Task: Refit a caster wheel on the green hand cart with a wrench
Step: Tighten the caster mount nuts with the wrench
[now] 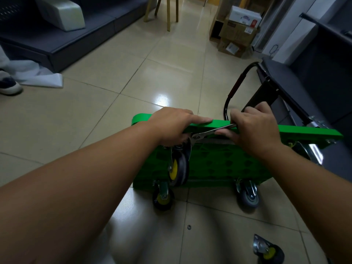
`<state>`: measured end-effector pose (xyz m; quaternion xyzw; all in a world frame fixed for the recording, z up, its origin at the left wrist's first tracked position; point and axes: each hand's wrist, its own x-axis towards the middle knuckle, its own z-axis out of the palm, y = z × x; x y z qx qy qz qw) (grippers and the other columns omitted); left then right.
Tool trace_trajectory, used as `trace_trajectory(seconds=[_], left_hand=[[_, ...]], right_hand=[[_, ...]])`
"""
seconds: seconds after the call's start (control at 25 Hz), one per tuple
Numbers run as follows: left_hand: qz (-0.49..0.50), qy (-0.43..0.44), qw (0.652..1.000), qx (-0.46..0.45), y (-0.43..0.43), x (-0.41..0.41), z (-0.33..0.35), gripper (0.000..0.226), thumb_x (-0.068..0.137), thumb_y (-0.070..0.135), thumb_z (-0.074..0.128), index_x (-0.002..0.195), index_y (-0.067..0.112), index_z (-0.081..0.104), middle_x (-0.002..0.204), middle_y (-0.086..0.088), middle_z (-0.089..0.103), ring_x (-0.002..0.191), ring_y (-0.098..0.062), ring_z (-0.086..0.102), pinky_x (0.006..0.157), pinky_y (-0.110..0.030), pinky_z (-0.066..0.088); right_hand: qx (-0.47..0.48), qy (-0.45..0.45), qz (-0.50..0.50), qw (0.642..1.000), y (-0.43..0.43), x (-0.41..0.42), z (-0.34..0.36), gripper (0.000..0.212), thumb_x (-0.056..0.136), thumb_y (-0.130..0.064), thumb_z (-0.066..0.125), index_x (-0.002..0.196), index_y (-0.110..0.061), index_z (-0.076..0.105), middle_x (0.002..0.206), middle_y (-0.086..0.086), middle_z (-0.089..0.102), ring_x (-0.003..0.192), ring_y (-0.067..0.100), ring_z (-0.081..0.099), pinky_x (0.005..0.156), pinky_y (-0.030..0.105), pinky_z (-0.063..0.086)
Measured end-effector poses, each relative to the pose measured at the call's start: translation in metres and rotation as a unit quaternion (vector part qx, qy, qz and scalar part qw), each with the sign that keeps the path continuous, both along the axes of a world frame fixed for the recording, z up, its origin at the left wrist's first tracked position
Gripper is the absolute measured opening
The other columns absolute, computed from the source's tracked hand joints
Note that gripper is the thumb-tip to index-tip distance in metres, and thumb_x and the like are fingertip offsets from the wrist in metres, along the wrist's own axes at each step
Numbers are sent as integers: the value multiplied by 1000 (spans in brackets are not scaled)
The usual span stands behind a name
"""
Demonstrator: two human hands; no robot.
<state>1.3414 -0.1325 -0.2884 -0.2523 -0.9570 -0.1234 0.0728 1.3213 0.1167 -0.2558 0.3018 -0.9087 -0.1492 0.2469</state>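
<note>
Gripping wrench (pixel 211 132), caster wheel (pixel 179 168); labels (pixel 232 48) blurred.

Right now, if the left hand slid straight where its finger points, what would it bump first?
Probably the right hand gripping the wrench; the left hand points along the green cart's edge toward it. Depth unclear.

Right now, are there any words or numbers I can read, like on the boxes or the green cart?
No text can be read.
white box: print too blurred to read.
cardboard boxes: stickers too small to read.
green hand cart and wrench: no writing shows.
</note>
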Motion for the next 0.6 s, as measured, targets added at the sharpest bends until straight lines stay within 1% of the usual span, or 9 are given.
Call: trace_trajectory(seconds=[0.12, 0.24, 0.4, 0.52, 0.6], left_hand=[[-3, 2, 1000, 1, -1, -2, 0, 74, 93, 30, 59, 153, 58, 25, 121, 7, 61, 110, -22, 59, 69, -31, 31], [-1, 3, 1000, 0, -1, -3, 0, 73, 94, 31, 58, 153, 58, 25, 123, 7, 60, 111, -22, 59, 69, -31, 31], [-1, -2, 1000, 0, -2, -4, 2, 73, 94, 31, 57, 153, 59, 25, 121, 8, 60, 110, -22, 59, 69, -31, 32], [1, 1, 1000, -11, -1, -3, 1, 74, 92, 30, 56, 153, 58, 24, 122, 7, 60, 110, -23, 59, 69, -31, 32], [-6, -2, 1000, -7, -1, -4, 3, 75, 92, 30, 56, 153, 58, 24, 123, 8, 60, 111, -23, 59, 70, -31, 32]], right_hand=[[-29, 14, 5, 999, 3, -2, -8, 57, 85, -73, 53, 75, -16, 51, 61, 6, 58, 57, 20, 39, 73, 39, 37], [-62, 17, 3, 998, 3, -3, -11, 59, 83, -74, 56, 73, -16, 51, 61, 7, 54, 58, 18, 33, 71, 38, 38], [-66, 22, 2, 998, 2, -2, -15, 59, 81, -73, 59, 73, -15, 52, 61, 8, 54, 57, 19, 36, 70, 38, 39], [-52, 5, -10, 999, 2, -2, -11, 60, 82, -75, 54, 74, -16, 53, 62, 7, 56, 56, 20, 41, 71, 38, 39], [-26, 1, -21, 999, 4, -1, -12, 58, 85, -74, 51, 77, -16, 55, 63, 7, 57, 56, 20, 44, 71, 37, 38]])
